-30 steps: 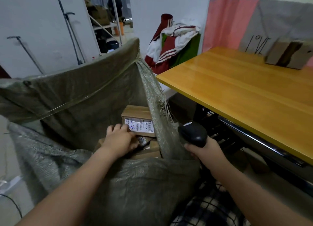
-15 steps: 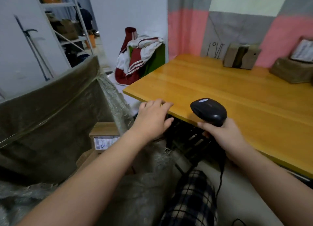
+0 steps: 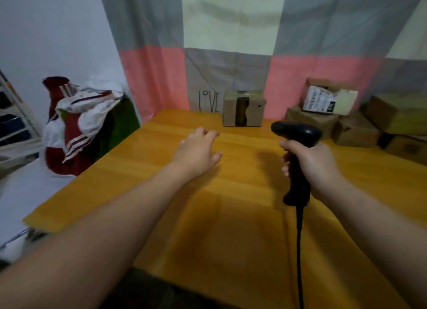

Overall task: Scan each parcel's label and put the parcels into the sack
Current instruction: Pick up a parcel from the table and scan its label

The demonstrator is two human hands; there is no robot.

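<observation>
Left grip (image 3: 198, 151) empty, fingers spread, nearer the small brown cardboard parcel (image 3: 243, 111) lying straight ahead past its fingertips; right grip (image 3: 309, 163) clenched on black handheld scanner (image 3: 297, 146).

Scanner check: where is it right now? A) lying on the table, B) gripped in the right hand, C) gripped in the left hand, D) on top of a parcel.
B: the right hand is closed around the scanner handle above the table, while the left hand reaches forward open and empty.
</observation>
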